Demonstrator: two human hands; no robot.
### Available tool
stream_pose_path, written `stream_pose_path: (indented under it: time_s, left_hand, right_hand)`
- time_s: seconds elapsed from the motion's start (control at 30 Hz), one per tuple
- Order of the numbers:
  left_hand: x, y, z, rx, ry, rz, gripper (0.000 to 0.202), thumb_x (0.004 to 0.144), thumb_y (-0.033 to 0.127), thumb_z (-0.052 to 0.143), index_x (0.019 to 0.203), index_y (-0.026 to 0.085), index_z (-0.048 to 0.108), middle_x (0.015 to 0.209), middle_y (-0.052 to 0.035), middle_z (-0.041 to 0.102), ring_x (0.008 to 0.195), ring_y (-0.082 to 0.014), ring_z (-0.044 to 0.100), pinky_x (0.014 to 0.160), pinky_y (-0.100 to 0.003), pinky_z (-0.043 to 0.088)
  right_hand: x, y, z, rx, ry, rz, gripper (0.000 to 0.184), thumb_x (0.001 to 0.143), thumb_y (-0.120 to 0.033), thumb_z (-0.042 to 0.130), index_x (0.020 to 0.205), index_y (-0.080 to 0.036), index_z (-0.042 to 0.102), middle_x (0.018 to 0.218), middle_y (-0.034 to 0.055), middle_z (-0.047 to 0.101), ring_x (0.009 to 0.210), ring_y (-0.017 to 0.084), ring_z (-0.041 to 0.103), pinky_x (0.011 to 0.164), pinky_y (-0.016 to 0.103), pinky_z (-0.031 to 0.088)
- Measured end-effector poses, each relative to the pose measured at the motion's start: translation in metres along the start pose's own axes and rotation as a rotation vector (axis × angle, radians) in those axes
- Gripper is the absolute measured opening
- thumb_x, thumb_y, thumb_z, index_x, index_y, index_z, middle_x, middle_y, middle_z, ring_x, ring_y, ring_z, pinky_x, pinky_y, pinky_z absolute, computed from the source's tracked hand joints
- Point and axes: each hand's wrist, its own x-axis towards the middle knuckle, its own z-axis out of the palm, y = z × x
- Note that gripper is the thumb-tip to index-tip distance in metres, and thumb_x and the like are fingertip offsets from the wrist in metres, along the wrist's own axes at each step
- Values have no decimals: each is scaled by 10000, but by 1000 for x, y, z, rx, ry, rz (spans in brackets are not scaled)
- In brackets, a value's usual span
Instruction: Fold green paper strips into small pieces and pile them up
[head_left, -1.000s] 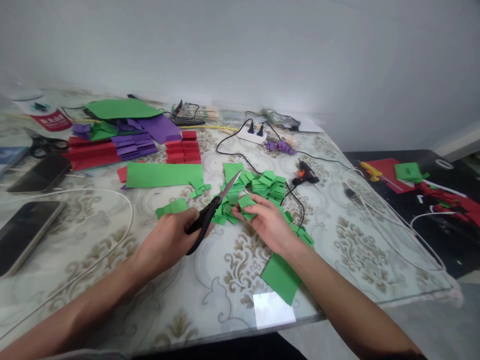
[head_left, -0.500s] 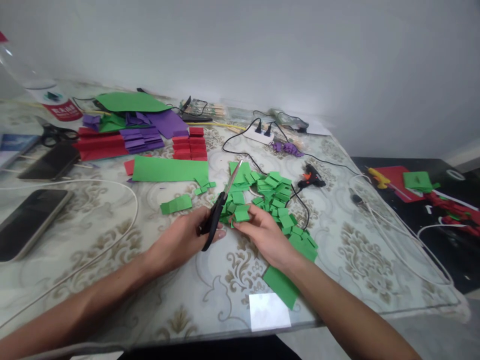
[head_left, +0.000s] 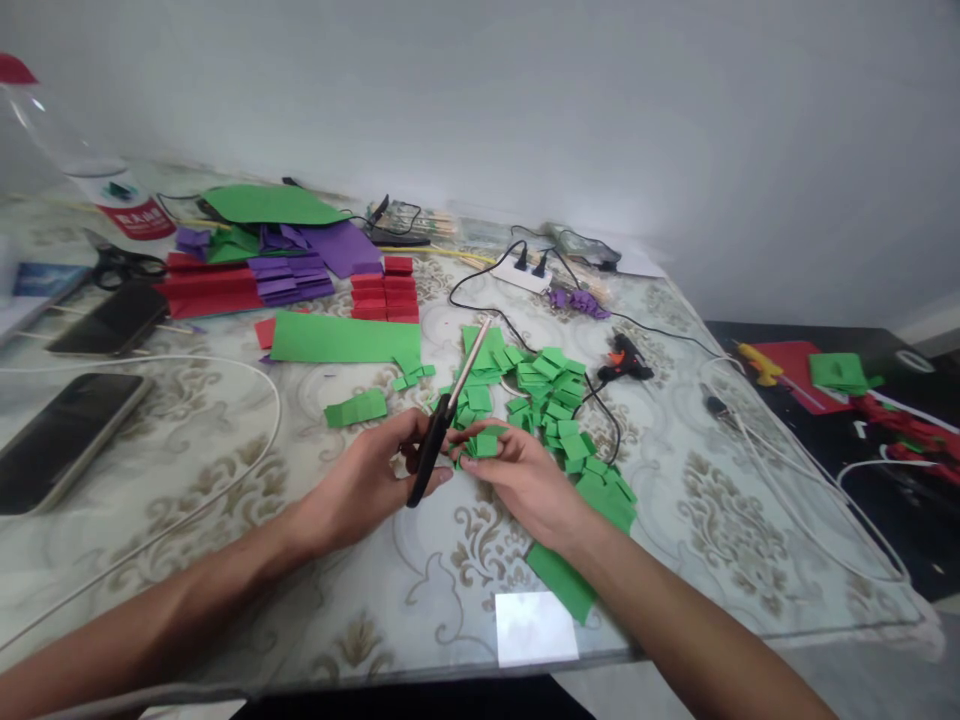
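My left hand (head_left: 371, 482) is closed round the black handles of a pair of scissors (head_left: 442, 425), blades pointing up and away over the table. My right hand (head_left: 521, 478) pinches a small folded green paper piece (head_left: 484, 443) right beside the scissors. Just beyond both hands lies a pile of several small green paper pieces (head_left: 544, 385). A larger green paper sheet (head_left: 564, 580) lies under my right forearm near the table's front edge.
A long green strip (head_left: 337, 338), red strips (head_left: 206, 288) and purple strips (head_left: 289, 275) lie at the back left. Two phones (head_left: 64, 435) and a white cable (head_left: 210, 500) are at the left. A black glue gun (head_left: 626, 358), a power strip (head_left: 517, 272) and cords sit at the right.
Both hands drew a little nearer to me and closer together; the scissors tipped more upright, and the green piece now sits right by the blades. The view shifted slightly.
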Motion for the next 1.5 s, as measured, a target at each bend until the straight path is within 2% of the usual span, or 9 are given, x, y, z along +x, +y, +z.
stream_pose_path:
  time_s: [0.27,0.37,0.47,0.6,0.7,1.03,1.2,1.33,1.5]
  left_hand:
    - [1,9,-1,-88,25,-65,164,868,316,767,919,204,658,842,5,700,758,-164,650,706,-285,535]
    - [2,12,-5,-153,45,-97,201,847,335,790,913,200,657,841,9,681,745,-157,631,681,-272,520]
    - [3,14,-9,-180,86,-127,204,840,335,790,908,196,658,834,15,659,723,-146,604,654,-260,502]
    - [4,12,-13,-170,80,-145,192,838,315,784,926,196,663,840,18,658,736,-144,600,661,-255,493]
    - [5,11,-13,-153,0,-150,171,849,310,769,926,196,667,825,19,664,730,-142,596,645,-250,474]
    - [5,10,-13,-102,-9,-138,232,850,375,781,929,193,661,829,8,676,725,-149,604,637,-254,470]
    - [5,10,-17,79,67,-104,261,915,444,703,913,192,638,794,11,639,715,-151,568,646,-262,456]
    - [3,18,-20,277,2,-80,381,920,555,651,798,200,586,690,34,549,636,-143,482,581,-260,385]
    - [0,27,-20,397,-79,-38,440,887,587,677,745,222,478,649,49,519,593,-143,478,562,-264,357]
  right_hand:
    - [-1,-2,4,34,-73,-45,238,747,-215,925,945,-222,793,961,-2,812,917,146,739,924,274,562]
    - [-2,-4,1,-28,-18,-28,306,742,-213,921,1009,-240,774,830,-30,774,747,127,703,757,243,561]
    - [-5,-7,-1,-139,41,7,425,715,-180,925,1095,-264,753,580,-99,604,547,104,618,579,209,495]
    - [-6,-10,-3,-250,2,-37,400,723,-201,912,1083,-271,754,807,-63,672,634,122,710,630,235,563]
    - [-5,-13,-4,-375,-39,-78,278,736,-224,894,986,-236,772,961,-27,700,629,92,665,598,227,568]
    - [-2,-16,-5,-434,-82,-28,196,732,-270,895,841,-196,749,736,-24,692,640,112,604,613,239,474]
    - [3,-20,-10,-381,92,-176,211,716,-302,913,841,-224,762,754,-29,698,685,134,609,657,264,469]
    - [9,-26,-17,-287,256,-252,269,701,-349,937,867,-229,763,734,-37,679,692,146,608,653,273,468]
    - [13,-31,-19,-171,322,-339,303,666,-337,959,882,-246,767,766,-36,710,723,161,654,709,294,533]
